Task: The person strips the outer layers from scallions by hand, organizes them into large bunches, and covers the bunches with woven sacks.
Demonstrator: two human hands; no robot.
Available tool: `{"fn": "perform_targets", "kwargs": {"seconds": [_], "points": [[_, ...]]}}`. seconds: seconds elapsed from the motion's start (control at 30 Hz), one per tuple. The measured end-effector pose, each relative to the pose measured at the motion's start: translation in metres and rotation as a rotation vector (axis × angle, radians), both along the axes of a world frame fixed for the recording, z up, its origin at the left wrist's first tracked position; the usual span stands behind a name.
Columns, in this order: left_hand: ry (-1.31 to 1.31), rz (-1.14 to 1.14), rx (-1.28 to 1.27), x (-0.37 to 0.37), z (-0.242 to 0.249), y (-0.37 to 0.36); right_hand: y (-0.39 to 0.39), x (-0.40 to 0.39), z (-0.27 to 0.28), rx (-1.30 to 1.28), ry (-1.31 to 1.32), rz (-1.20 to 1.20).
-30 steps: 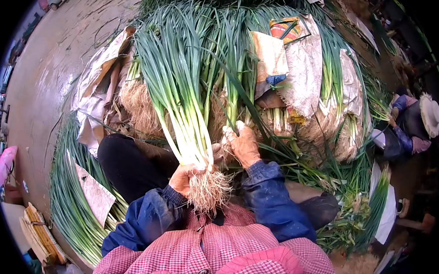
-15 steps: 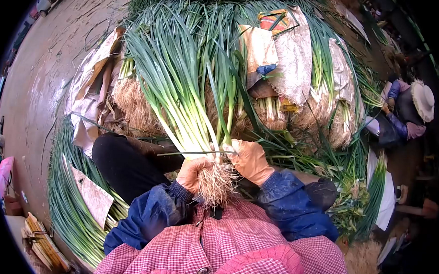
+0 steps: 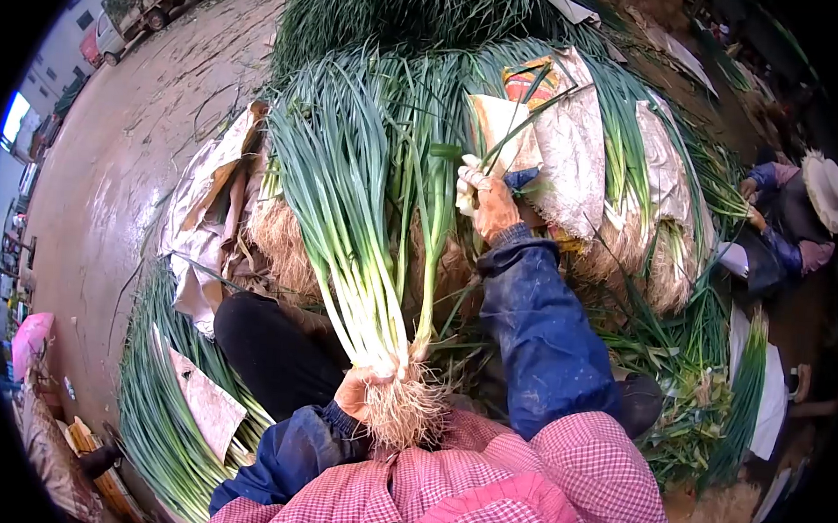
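My left hand (image 3: pixel 357 395) is closed round the white base of a bunch of green onions (image 3: pixel 355 259), just above its tangled pale roots (image 3: pixel 407 411). The long green leaves fan forward over the heap, and one onion stands slightly apart at the right of the bunch. Farther forward and to the right, my right hand (image 3: pixel 490 207) is raised with fingers curled together. A thin green leaf (image 3: pixel 516 127) sticks up out of it, beside the cloth-covered bundles. Both hands look covered in orange-tan gloves, with whitish fingers on the right.
More green onions (image 3: pixel 342 99) are heaped ahead, partly under pale sacking (image 3: pixel 574 147). Another pile (image 3: pixel 165 391) lies at left beside my bent leg (image 3: pixel 265 353). Loose leaves litter the ground at right. A person in a straw hat (image 3: pixel 824 190) handles onions there. A truck (image 3: pixel 135 15) stands far left.
My right hand has left the base of the bunch and moved forward and up, carrying a leaf. The left hand keeps its hold. The view has tilted upward.
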State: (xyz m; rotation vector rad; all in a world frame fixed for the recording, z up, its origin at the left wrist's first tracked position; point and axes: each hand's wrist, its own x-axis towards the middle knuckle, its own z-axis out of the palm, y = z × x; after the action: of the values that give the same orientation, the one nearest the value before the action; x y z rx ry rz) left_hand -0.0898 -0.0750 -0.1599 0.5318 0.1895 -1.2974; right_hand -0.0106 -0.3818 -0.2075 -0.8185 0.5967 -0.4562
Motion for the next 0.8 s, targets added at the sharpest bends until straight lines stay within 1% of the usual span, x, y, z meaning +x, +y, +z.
{"fn": "perform_targets", "kwargs": {"seconds": [0.03, 0.07, 0.1, 0.13, 0.2, 0.23, 0.3, 0.33, 0.37, 0.4, 0.43, 0.47, 0.5, 0.53, 0.57, 0.6, 0.63, 0.67, 0.73, 0.77, 0.8], "points": [[-0.032, 0.067, 0.007, -0.003, 0.001, 0.003, -0.023, 0.005, 0.012, -0.015, -0.138, -0.047], [-0.06, 0.135, 0.014, -0.003, 0.0, 0.004, -0.062, 0.015, 0.007, -0.122, -0.099, -0.157], [-0.041, 0.116, -0.059, 0.002, -0.003, 0.004, -0.084, 0.007, 0.019, -0.221, -0.153, -0.33], [-0.015, 0.2, -0.098, 0.0, -0.011, 0.003, -0.097, 0.001, 0.035, -0.213, -0.078, -0.33], [0.055, 0.143, -0.154, 0.004, -0.018, 0.004, -0.084, -0.015, 0.037, -0.509, 0.011, -0.08], [0.071, 0.124, -0.163, 0.006, -0.019, 0.004, -0.081, -0.019, 0.034, -0.578, 0.131, 0.238], [0.093, 0.08, -0.154, 0.008, -0.027, 0.007, -0.072, 0.014, -0.015, -1.107, 0.135, 0.214], [0.093, 0.055, -0.136, 0.011, -0.027, 0.009, -0.056, 0.029, -0.022, -1.493, 0.141, 0.101], [0.155, 0.008, -0.108, 0.014, -0.022, 0.016, -0.049, 0.041, -0.022, -1.54, 0.383, 0.303], [0.1, 0.029, -0.059, 0.014, -0.019, 0.019, -0.045, 0.053, -0.019, -1.57, 0.624, 0.508], [0.04, 0.09, -0.069, 0.012, -0.02, 0.022, -0.035, 0.056, -0.001, -1.661, 0.706, 0.592], [-0.015, 0.155, -0.082, 0.011, -0.022, 0.023, -0.046, 0.067, -0.014, -1.672, 0.687, 0.508], [-0.017, 0.17, -0.084, 0.013, -0.024, 0.024, -0.06, 0.077, -0.024, -1.68, 0.668, 0.429], [-0.009, 0.18, -0.084, 0.012, -0.025, 0.026, -0.075, 0.086, -0.023, -1.653, 0.808, 0.289], [0.003, 0.182, -0.078, 0.01, -0.026, 0.029, -0.098, 0.084, -0.025, -1.579, 0.861, 0.047], [0.008, 0.176, -0.072, 0.012, -0.026, 0.033, -0.135, 0.081, -0.033, -1.497, 0.86, -0.104], [0.014, 0.17, -0.068, 0.014, -0.025, 0.035, -0.151, 0.07, -0.015, -1.437, 0.896, -0.123], [0.03, 0.164, -0.066, 0.013, -0.024, 0.038, -0.156, 0.056, -0.005, -1.373, 0.726, -0.05], [0.067, 0.168, -0.087, 0.009, -0.023, 0.03, -0.139, 0.029, -0.017, -1.421, 0.54, 0.226], [0.061, 0.197, -0.17, 0.014, -0.02, 0.02, -0.094, 0.004, -0.004, -1.315, 0.43, 0.452], [0.06, 0.231, -0.247, 0.017, -0.016, 0.011, -0.066, -0.028, -0.023, -1.423, 0.491, 0.673]]}}
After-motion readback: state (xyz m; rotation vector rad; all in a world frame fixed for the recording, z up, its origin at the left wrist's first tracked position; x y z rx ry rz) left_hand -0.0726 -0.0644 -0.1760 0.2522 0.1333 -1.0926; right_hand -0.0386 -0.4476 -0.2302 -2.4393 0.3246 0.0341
